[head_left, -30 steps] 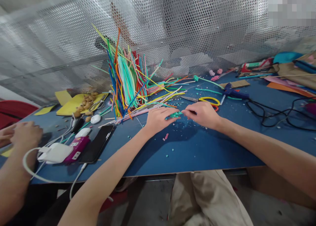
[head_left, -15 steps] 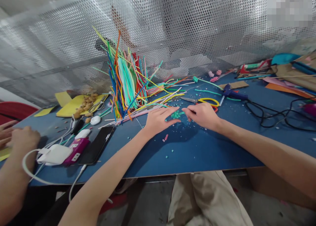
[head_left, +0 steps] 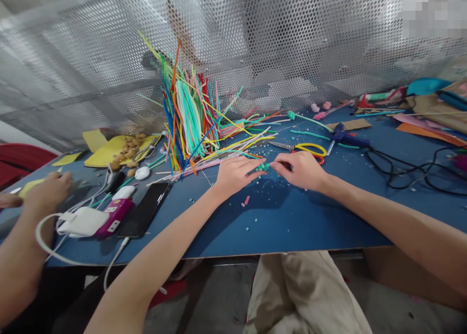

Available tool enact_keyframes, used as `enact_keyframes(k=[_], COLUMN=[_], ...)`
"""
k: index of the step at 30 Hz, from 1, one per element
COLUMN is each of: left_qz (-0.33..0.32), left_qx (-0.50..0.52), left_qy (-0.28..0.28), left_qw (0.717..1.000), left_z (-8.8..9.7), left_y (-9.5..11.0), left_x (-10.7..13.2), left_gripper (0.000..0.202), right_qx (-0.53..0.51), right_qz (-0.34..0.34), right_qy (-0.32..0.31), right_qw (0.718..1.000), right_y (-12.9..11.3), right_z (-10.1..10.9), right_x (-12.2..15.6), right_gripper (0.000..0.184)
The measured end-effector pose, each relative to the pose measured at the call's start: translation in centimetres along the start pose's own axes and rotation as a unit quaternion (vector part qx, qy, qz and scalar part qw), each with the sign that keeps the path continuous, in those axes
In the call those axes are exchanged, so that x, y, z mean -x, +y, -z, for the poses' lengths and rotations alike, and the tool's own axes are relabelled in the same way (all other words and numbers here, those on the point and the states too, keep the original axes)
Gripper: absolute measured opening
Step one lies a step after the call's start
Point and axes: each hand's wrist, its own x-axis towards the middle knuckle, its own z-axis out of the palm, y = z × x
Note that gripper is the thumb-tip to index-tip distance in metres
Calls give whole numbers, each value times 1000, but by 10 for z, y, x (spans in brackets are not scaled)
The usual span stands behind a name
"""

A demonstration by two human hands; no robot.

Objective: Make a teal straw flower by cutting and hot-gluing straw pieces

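Note:
A small teal cluster of pipe cleaner (head_left: 261,167) is at the middle of the blue table (head_left: 219,237). My left hand (head_left: 235,174) lies low over the table, its thumb and index finger closed on the cluster from the left. From the right, my right hand (head_left: 297,169) pinches a short teal end sticking out of it; the fingertips partly hide that end. Just behind my right hand lie scissors (head_left: 310,149) with yellow and orange handles. Teal and pink scraps are scattered around both hands.
Behind stands a big bundle of coloured pipe cleaners (head_left: 189,117). At left are a black phone (head_left: 148,210), a white charger (head_left: 85,222) with cables, and another person's hand (head_left: 51,190). A blue glue gun (head_left: 348,137) with black cord lies at right. Perforated metal (head_left: 277,42) closes off the back.
My left thumb and index finger have drawn closer together around the teal cluster. The right hand keeps its pinch. At far left, the other person's hand has shifted; the view has tilted slightly.

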Motion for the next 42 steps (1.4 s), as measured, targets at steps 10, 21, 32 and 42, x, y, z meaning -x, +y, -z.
enact_keyframes(k=[10, 21, 32, 42], left_qz=[19, 30, 34, 19], left_qx=[6, -1, -13, 27], left_qy=[-22, -38, -37, -34], left_qw=[1000, 999, 999, 999], left_z=[1, -2, -3, 5], left_y=[3, -1, -11, -31], left_x=[-1, 0, 2, 6], left_gripper=[51, 46, 55, 21], right_qx=[19, 26, -67, -198], right_qz=[-14, -16, -48, -104], right_qy=[4, 2, -5, -42], right_qw=[1000, 1000, 997, 974], right_y=[0, 1, 1, 16], right_z=[-2, -4, 0, 0], right_x=[0, 0, -1, -6], right_gripper=[46, 45, 45, 49])
